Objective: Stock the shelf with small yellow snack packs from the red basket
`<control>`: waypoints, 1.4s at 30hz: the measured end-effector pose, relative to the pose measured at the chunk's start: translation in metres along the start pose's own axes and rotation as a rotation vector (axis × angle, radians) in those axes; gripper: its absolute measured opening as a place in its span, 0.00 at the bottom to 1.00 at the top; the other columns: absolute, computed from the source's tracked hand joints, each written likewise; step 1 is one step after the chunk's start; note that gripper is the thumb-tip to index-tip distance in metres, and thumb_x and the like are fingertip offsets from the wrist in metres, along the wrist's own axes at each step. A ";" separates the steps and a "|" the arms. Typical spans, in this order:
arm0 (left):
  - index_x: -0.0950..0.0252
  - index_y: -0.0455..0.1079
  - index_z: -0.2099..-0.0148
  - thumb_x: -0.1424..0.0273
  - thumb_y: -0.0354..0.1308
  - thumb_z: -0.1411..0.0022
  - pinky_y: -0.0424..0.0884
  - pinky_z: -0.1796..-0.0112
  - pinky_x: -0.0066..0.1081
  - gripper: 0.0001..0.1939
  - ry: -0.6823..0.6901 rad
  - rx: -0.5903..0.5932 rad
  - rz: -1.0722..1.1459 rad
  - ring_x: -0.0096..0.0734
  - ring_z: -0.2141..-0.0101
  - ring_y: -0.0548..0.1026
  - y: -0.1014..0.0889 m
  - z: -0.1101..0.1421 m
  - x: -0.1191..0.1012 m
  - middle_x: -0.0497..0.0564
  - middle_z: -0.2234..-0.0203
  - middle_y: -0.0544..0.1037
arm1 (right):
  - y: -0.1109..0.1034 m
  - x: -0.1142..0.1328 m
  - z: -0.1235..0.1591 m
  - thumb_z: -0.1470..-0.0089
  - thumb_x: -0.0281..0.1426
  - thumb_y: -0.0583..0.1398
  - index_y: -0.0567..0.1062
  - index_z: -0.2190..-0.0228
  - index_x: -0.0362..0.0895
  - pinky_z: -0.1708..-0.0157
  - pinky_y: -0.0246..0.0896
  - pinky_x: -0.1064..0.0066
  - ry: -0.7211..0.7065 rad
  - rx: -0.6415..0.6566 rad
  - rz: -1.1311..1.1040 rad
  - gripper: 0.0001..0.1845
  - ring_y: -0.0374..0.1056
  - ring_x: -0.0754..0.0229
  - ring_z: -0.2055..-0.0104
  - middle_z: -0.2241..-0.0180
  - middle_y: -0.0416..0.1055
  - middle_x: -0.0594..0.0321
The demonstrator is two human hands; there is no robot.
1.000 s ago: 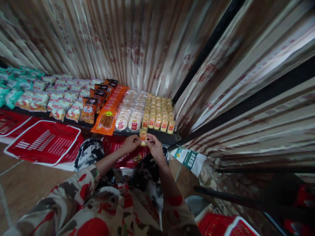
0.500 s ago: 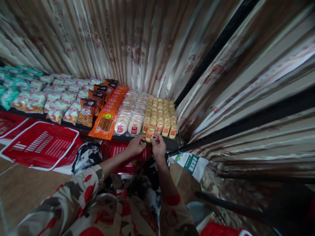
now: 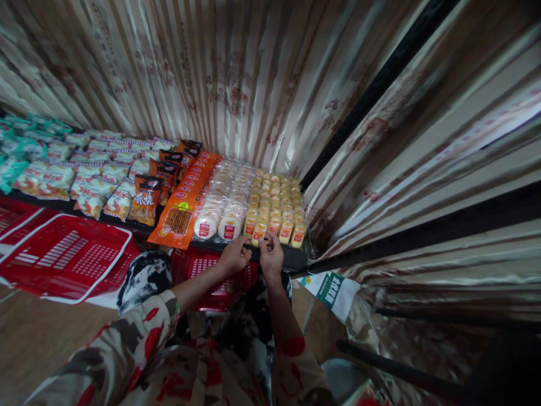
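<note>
Small yellow snack packets point(image 3: 276, 206) with red and white labels stand in close rows at the right end of a dark shelf point(image 3: 291, 256). At the front edge of these rows is one yellow snack packet point(image 3: 259, 232), with its label facing me. My right hand point(image 3: 271, 256) pinches its lower right side. On its left, my left hand point(image 3: 235, 257) has its fingers closed, fingertips against the packet's lower edge. Left of the rows lie clear-wrapped round white crackers point(image 3: 230, 225) in columns, then a long orange snack bag point(image 3: 180, 211).
Orange-black snack bags point(image 3: 145, 200), white snack bags point(image 3: 91, 194) and green bags point(image 3: 29, 148) fill the shelf leftward. Red baskets point(image 3: 70, 254) sit below it. A patterned curtain point(image 3: 236, 84) hangs behind, with dark poles point(image 3: 367, 107) at right. A green-white bag point(image 3: 332, 290) lies low right.
The yellow packet between my hands now sits closer in against the front of its row. My right fingers have slid slightly lower on it. The view has shifted a little.
</note>
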State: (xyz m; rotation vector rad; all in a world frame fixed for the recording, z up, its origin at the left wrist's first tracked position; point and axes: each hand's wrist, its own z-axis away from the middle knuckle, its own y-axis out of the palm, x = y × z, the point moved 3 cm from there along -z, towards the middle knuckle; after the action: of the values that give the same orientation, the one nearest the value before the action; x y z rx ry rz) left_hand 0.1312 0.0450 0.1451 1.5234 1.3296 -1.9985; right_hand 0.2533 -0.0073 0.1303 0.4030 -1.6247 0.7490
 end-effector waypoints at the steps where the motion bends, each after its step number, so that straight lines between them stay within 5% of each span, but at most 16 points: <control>1: 0.65 0.64 0.47 0.75 0.51 0.46 0.70 0.62 0.31 0.22 -0.003 0.004 -0.002 0.25 0.71 0.71 0.000 0.000 0.001 0.53 0.57 0.74 | 0.001 -0.001 0.000 0.51 0.42 0.56 0.69 0.54 0.41 0.63 0.64 0.69 -0.004 0.000 0.000 0.25 0.66 0.63 0.67 0.61 0.72 0.56; 25: 0.64 0.63 0.52 0.78 0.49 0.46 0.69 0.62 0.28 0.18 0.019 -0.008 0.012 0.26 0.69 0.71 0.003 0.000 -0.001 0.48 0.68 0.73 | 0.001 -0.005 -0.003 0.49 0.38 0.55 0.68 0.53 0.42 0.67 0.64 0.71 -0.133 -0.086 0.188 0.22 0.64 0.62 0.65 0.60 0.66 0.55; 42: 0.65 0.67 0.52 0.78 0.49 0.46 0.68 0.58 0.31 0.18 0.085 0.009 -0.165 0.31 0.63 0.72 0.014 -0.012 0.010 0.51 0.64 0.75 | 0.001 0.005 -0.003 0.48 0.37 0.54 0.68 0.53 0.43 0.64 0.61 0.69 -0.181 -0.147 0.400 0.20 0.63 0.61 0.67 0.64 0.65 0.59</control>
State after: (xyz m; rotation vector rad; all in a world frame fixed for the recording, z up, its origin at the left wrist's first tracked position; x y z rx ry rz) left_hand 0.1438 0.0500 0.1298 1.5650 1.5281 -2.0594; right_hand 0.2538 -0.0038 0.1350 0.0375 -1.9474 0.9023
